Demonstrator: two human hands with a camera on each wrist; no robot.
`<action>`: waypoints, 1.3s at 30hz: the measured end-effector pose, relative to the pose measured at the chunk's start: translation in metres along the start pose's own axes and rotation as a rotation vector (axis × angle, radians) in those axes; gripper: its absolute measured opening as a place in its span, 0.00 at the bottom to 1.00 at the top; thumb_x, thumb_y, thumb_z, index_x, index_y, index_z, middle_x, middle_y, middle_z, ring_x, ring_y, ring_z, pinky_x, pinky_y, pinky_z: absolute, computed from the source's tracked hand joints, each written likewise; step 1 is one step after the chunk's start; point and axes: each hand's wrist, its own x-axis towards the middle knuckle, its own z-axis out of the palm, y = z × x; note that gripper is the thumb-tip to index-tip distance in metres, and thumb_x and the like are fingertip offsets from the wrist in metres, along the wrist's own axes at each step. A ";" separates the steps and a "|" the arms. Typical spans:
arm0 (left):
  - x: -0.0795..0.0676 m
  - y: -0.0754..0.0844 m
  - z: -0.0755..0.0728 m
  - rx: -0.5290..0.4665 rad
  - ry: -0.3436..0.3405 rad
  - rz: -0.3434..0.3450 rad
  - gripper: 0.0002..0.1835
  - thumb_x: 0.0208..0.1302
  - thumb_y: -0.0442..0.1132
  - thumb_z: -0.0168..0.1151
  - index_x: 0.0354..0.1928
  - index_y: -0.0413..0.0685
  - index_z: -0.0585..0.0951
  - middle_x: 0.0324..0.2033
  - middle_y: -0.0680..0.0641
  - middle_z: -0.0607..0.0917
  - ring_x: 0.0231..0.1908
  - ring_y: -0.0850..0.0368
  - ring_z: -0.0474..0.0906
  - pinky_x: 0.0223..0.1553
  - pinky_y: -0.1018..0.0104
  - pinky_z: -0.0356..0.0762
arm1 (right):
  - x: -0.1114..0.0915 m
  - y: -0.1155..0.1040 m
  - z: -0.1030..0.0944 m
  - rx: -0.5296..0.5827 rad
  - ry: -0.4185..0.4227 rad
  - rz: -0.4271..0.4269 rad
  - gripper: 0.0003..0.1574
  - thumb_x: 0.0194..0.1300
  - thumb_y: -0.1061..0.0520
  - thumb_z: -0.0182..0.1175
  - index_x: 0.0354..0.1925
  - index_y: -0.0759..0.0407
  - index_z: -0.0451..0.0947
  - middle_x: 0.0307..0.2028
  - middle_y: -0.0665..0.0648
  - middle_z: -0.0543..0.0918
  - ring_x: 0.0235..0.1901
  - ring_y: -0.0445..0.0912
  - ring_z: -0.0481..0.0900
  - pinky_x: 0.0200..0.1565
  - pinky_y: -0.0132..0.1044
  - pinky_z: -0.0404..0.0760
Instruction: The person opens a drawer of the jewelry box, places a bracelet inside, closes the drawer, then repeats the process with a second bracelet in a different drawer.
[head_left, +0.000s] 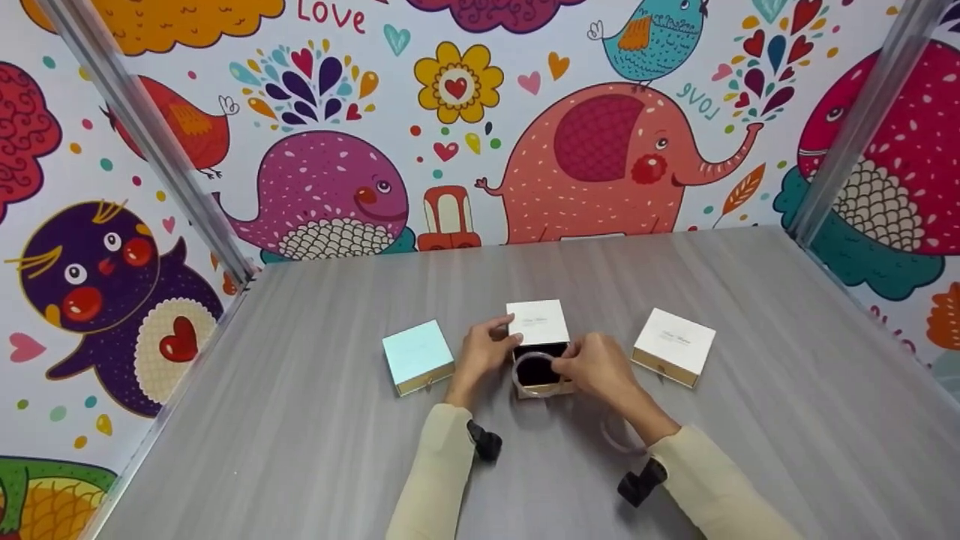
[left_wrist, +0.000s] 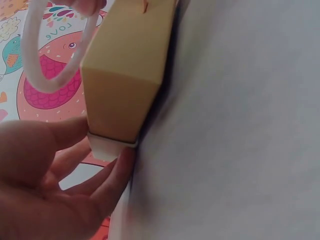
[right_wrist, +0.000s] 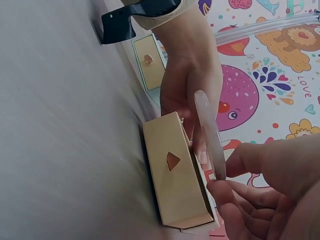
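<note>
In the head view my left hand point(head_left: 486, 352) holds the left side of a small white gift box point(head_left: 538, 321) whose drawer stands pulled out toward me. The left wrist view shows its fingers and thumb around the white sleeve point(left_wrist: 107, 147), with the tan drawer point(left_wrist: 122, 55) sticking out. My right hand point(head_left: 600, 366) pinches a pale translucent bangle point(right_wrist: 212, 137) between thumb and fingers. That ring hangs just over the drawer's dark inside. A small pull tab point(right_wrist: 173, 161) marks the drawer front. Below my right wrist, a second translucent bangle point(head_left: 621, 436) lies on the table.
A closed light-blue drawer box point(head_left: 418, 351) sits left of my left hand. To the right stands another closed white box point(head_left: 675, 343). The grey wood-grain table point(head_left: 315, 420) meets a cartoon-printed wall point(head_left: 450, 161) at the back. Dark devices point(head_left: 643, 482) are strapped at both wrists.
</note>
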 end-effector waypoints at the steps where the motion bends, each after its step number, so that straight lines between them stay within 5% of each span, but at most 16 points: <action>1: 0.000 0.000 0.000 -0.005 0.002 -0.004 0.22 0.67 0.39 0.65 0.63 0.45 0.80 0.54 0.36 0.85 0.58 0.44 0.81 0.62 0.52 0.76 | 0.001 0.000 0.001 -0.003 0.000 0.002 0.10 0.49 0.58 0.67 0.15 0.55 0.81 0.13 0.45 0.77 0.15 0.38 0.69 0.20 0.29 0.65; 7: 0.000 0.000 0.000 -0.007 -0.007 -0.002 0.23 0.67 0.39 0.65 0.63 0.45 0.79 0.53 0.37 0.86 0.54 0.46 0.82 0.56 0.55 0.80 | 0.004 0.001 0.004 -0.017 0.010 0.043 0.09 0.51 0.57 0.68 0.17 0.55 0.83 0.16 0.47 0.81 0.17 0.39 0.72 0.20 0.31 0.66; 14: 0.000 0.001 0.000 0.027 0.003 0.017 0.22 0.67 0.39 0.66 0.62 0.44 0.80 0.53 0.36 0.86 0.58 0.44 0.80 0.63 0.51 0.75 | 0.009 0.003 0.008 -0.018 0.037 0.045 0.11 0.53 0.56 0.69 0.17 0.56 0.83 0.13 0.48 0.79 0.14 0.40 0.71 0.18 0.31 0.65; 39: 0.000 0.000 -0.001 -0.016 -0.010 0.022 0.22 0.67 0.38 0.65 0.63 0.43 0.80 0.55 0.34 0.85 0.59 0.42 0.80 0.64 0.50 0.74 | 0.012 0.007 0.011 -0.027 0.078 0.025 0.24 0.52 0.56 0.68 0.08 0.50 0.68 0.10 0.44 0.67 0.14 0.40 0.65 0.18 0.32 0.60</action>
